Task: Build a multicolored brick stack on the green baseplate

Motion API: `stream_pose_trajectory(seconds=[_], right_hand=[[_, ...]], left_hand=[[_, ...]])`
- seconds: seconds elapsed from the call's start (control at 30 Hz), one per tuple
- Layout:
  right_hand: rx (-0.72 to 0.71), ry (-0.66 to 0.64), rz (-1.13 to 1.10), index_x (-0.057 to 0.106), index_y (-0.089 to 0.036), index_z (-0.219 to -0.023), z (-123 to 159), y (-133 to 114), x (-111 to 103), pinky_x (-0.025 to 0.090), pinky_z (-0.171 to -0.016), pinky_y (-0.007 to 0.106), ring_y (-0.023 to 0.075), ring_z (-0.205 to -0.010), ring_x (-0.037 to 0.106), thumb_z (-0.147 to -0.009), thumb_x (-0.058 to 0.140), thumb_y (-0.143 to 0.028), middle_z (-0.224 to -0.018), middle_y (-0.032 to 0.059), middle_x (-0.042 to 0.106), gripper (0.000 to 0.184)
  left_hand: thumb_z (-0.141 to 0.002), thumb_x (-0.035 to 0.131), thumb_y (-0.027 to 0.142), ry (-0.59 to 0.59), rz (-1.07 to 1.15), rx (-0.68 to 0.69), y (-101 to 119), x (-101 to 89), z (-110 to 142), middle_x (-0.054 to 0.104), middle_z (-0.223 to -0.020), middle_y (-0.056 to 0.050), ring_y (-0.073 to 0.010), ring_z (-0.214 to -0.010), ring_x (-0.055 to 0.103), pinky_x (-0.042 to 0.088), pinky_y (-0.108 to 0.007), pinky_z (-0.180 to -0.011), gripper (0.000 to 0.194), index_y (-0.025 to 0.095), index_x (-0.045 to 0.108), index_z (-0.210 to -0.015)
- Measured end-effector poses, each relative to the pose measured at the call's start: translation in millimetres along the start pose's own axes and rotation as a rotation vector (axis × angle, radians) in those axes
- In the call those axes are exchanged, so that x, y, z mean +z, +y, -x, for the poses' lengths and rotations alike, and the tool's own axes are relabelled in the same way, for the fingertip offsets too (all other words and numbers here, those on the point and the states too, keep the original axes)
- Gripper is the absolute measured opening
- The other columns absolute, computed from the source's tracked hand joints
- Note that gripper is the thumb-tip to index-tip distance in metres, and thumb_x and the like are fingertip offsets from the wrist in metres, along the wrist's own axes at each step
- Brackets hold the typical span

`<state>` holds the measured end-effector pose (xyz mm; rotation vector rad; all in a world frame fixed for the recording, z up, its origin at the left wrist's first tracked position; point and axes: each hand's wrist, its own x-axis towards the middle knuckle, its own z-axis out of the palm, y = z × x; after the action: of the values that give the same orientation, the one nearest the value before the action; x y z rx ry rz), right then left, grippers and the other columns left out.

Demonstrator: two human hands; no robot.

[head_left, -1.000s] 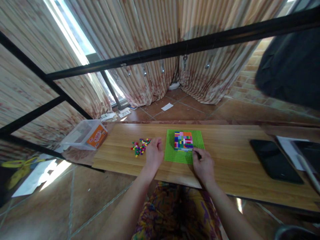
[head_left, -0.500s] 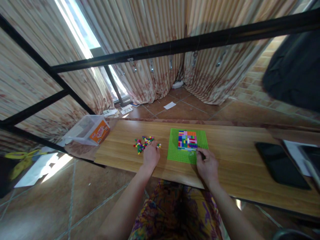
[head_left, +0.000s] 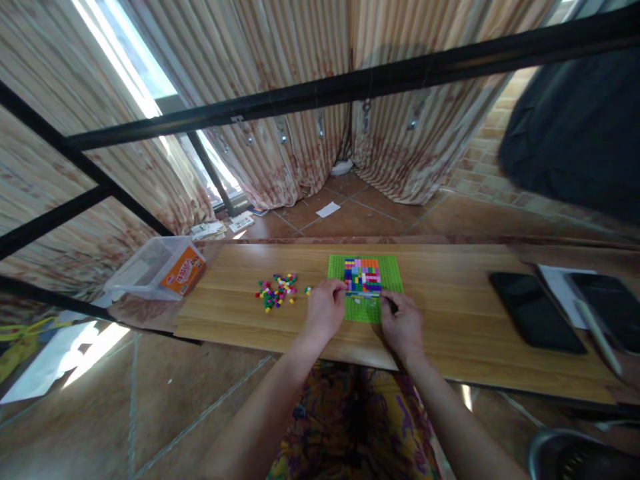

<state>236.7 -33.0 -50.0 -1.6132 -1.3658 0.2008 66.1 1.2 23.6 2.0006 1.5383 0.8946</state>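
Observation:
A green baseplate (head_left: pixel 390 277) lies on the wooden tabletop (head_left: pixel 450 313), with a block of many-coloured small bricks (head_left: pixel 363 275) built on it. My left hand (head_left: pixel 325 310) rests at the plate's left front edge, fingers curled and pinched near the block's front left corner; what it holds is too small to see. My right hand (head_left: pixel 403 323) sits at the plate's front right, fingers closed round a small dark thing I cannot name. A loose pile of small coloured bricks (head_left: pixel 275 291) lies left of the plate.
A clear plastic box with an orange label (head_left: pixel 159 269) stands at the table's left end. A black tablet (head_left: pixel 535 310), papers and a second dark device (head_left: pixel 605 300) lie at the right. Black frame bars (head_left: pixel 350 83) cross overhead. Curtains hang behind.
My left hand has moved right from the loose brick pile to the baseplate's front left edge. My right hand stays at the plate's front right. The camera view shifted slightly.

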Motion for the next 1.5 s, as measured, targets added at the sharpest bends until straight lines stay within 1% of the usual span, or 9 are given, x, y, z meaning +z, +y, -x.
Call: stream_pose_trajectory(seconds=[0.17, 0.33, 0.53, 0.73, 0.87, 1.03, 1.2, 1.4, 1.5], right_hand=[[0.004, -0.009, -0.009, 0.071, -0.018, -0.091, 0, -3, 0, 0.048, -0.079, 0.039, 0.0249, -0.083, 0.062, -0.089, 0.048, -0.032, -0.088, 0.0103, 0.072, 0.027], [0.058, 0.003, -0.089, 0.073, -0.019, -0.090, 0, -4, -1, 0.048, -0.082, 0.040, 0.0254, -0.087, 0.063, -0.088, 0.050, -0.035, -0.089, 0.0105, 0.072, 0.028], [0.313, 0.178, -0.586, 0.073, -0.020, -0.090, -2, 1, -8, 0.049, -0.085, 0.037, 0.0219, -0.088, 0.067, -0.083, 0.057, -0.034, -0.090, 0.0055, 0.074, 0.023], [0.459, 0.282, -0.958, 0.074, -0.020, -0.087, -7, 3, -12, 0.050, -0.082, 0.033, 0.0186, -0.083, 0.067, -0.077, 0.061, -0.031, -0.085, 0.0032, 0.075, 0.020], [0.511, 0.272, -1.021, 0.074, -0.020, -0.087, -8, 4, -13, 0.051, -0.082, 0.034, 0.0191, -0.083, 0.067, -0.074, 0.062, -0.031, -0.085, 0.0039, 0.075, 0.021], [0.540, 0.241, -1.011, 0.074, -0.020, -0.088, -7, 3, -15, 0.050, -0.084, 0.034, 0.0194, -0.085, 0.067, -0.074, 0.064, -0.032, -0.086, 0.0041, 0.076, 0.021], [0.498, 0.248, -0.983, 0.074, -0.020, -0.087, -7, 1, -14, 0.050, -0.082, 0.035, 0.0197, -0.083, 0.067, -0.076, 0.063, -0.033, -0.084, 0.0038, 0.075, 0.020], [0.441, 0.243, -0.914, 0.075, -0.021, -0.083, -8, -1, -13, 0.049, -0.080, 0.033, 0.0189, -0.081, 0.066, -0.076, 0.065, -0.033, -0.082, 0.0029, 0.074, 0.017], [0.414, 0.221, -0.843, 0.075, -0.021, -0.084, -7, 1, -13, 0.049, -0.081, 0.034, 0.0196, -0.083, 0.066, -0.078, 0.064, -0.034, -0.082, 0.0030, 0.075, 0.018]], left_hand=[[-0.087, 0.050, 0.010, 0.010, -0.026, 0.044, 14, 12.3, -8, 0.069, -0.091, -0.005, -0.0160, -0.085, 0.064, 0.049, -0.029, -0.081, 0.020, 0.018, 0.067, -0.092], [-0.087, 0.048, 0.009, -0.034, -0.016, 0.048, 6, 21.0, 14, 0.067, -0.092, -0.006, -0.0166, -0.086, 0.064, 0.050, -0.030, -0.081, 0.021, 0.017, 0.066, -0.094], [-0.085, 0.052, 0.010, -0.197, -0.030, 0.122, 13, 42.9, 39, 0.066, -0.099, -0.005, -0.0164, -0.093, 0.062, 0.051, -0.030, -0.087, 0.022, 0.018, 0.065, -0.101], [-0.089, 0.049, 0.017, -0.367, -0.231, 0.239, 43, 60.5, 28, 0.063, -0.107, -0.007, -0.0198, -0.101, 0.059, 0.050, -0.033, -0.093, 0.026, 0.019, 0.063, -0.111], [-0.092, 0.042, 0.016, -0.389, -0.365, 0.234, 58, 74.8, 16, 0.063, -0.107, -0.009, -0.0212, -0.104, 0.059, 0.050, -0.034, -0.093, 0.027, 0.016, 0.063, -0.109], [-0.093, 0.036, 0.014, -0.409, -0.402, 0.198, 62, 86.8, 10, 0.065, -0.107, -0.009, -0.0210, -0.105, 0.061, 0.050, -0.033, -0.091, 0.032, 0.015, 0.062, -0.112], [-0.093, 0.039, 0.015, -0.374, -0.327, 0.178, 58, 73.3, 20, 0.067, -0.104, -0.008, -0.0198, -0.097, 0.063, 0.052, -0.032, -0.086, 0.028, 0.017, 0.063, -0.108], [-0.094, 0.044, 0.018, -0.087, -0.113, 0.114, 36, 27.3, 16, 0.069, -0.101, -0.006, -0.0169, -0.094, 0.064, 0.050, -0.030, -0.088, 0.025, 0.019, 0.067, -0.104], [-0.092, 0.048, 0.016, -0.045, -0.115, 0.103, 27, 15.9, 3, 0.070, -0.099, -0.006, -0.0164, -0.091, 0.065, 0.050, -0.029, -0.087, 0.023, 0.020, 0.069, -0.101]])
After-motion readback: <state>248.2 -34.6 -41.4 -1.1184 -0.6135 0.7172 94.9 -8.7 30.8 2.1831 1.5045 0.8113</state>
